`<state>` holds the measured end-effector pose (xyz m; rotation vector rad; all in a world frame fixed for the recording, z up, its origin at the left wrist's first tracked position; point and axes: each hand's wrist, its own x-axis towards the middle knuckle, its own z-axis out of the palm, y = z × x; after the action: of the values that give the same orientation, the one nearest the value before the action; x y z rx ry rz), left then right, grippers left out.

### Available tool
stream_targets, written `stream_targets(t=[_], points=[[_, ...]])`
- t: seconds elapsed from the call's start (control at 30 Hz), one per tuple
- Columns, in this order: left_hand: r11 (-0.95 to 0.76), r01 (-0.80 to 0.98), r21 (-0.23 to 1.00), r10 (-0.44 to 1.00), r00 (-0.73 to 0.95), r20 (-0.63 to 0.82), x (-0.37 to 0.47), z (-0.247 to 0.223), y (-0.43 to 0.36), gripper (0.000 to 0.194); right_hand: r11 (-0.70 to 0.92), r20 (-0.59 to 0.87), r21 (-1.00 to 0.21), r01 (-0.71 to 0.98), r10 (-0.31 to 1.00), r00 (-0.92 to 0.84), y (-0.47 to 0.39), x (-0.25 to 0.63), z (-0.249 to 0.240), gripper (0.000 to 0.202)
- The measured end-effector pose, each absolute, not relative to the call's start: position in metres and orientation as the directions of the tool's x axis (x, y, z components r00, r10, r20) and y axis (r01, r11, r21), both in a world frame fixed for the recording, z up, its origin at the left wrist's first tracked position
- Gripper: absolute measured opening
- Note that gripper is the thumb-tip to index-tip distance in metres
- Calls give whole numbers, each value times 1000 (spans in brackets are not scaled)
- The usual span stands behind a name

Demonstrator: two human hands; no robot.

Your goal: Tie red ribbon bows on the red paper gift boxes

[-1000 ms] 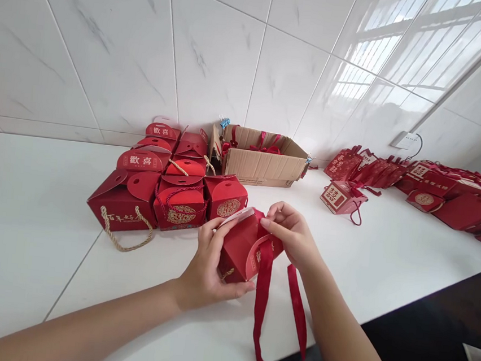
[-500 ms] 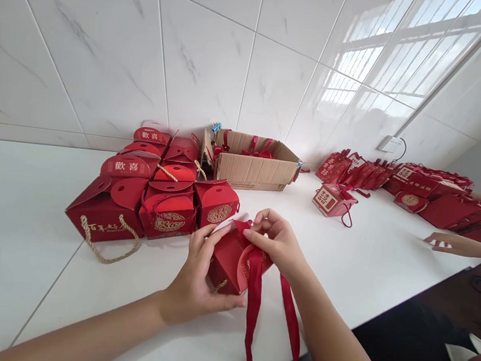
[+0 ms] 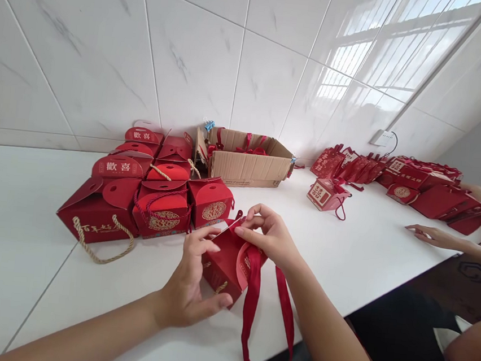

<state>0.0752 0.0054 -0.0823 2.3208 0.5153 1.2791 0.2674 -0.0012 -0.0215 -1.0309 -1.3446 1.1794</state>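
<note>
White, the counter point(image 3: 339, 258) carried red boxes point(image 3: 127, 203) at ten o'clock. The gift box point(image 3: 225, 253) sat centrally; the left hand point(image 3: 190, 286) had its fingers apart around it, the right hand point(image 3: 271, 237) its fingers pinched on the ribbon point(image 3: 251, 301) — seemingly threading it, with a gentle pull called for next. Lettering point(image 3: 117, 167) read 歡喜 at ten, 囍 on a small box point(image 3: 328, 194) at two.

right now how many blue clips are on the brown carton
2: one clip on the carton's left end, another clip on its right end; more could be hidden behind.
</note>
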Motion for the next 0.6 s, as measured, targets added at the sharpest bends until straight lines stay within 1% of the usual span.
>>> stream_targets(t=[0.03,0.07,0.1,0.17,0.2,0.27,0.3,0.37,0.47,0.53,0.6], points=[[-828,50,559,509,487,710,75,-81,5,46,145,147,-989,-33,982,-117,-1,268,-21,33],[-802,6,597,532,461,710,76,-79,5,37,140,144,-989,-40,981,-132,-1,268,-21,34],[-754,-12,657,588,434,683,76,-75,6,30,138,143,-990,-42,979,-148,-1,269,-21,34],[-605,8,796,736,388,555,78,-62,8,24,144,147,-989,-31,974,-173,-1,270,-22,35],[-514,38,857,800,380,464,79,-53,10,25,150,151,-988,-22,971,-184,-1,270,-23,35],[-354,98,930,864,414,286,82,-36,15,31,159,158,-987,-13,965,-208,0,270,-25,35],[-294,125,948,867,452,209,83,-28,19,35,166,164,-986,-13,961,-223,1,269,-26,34],[-233,182,955,843,527,105,87,-14,26,41,186,182,-982,-10,949,-256,5,269,-27,33],[-191,218,957,827,561,37,90,1,31,41,247,225,-968,44,932,-285,11,276,-19,31],[-123,163,979,846,533,18,90,11,32,38,307,275,-943,132,937,-215,7,287,-8,29],[-64,77,995,868,496,17,88,23,31,33,338,341,-921,195,940,-21,-11,301,3,23]])
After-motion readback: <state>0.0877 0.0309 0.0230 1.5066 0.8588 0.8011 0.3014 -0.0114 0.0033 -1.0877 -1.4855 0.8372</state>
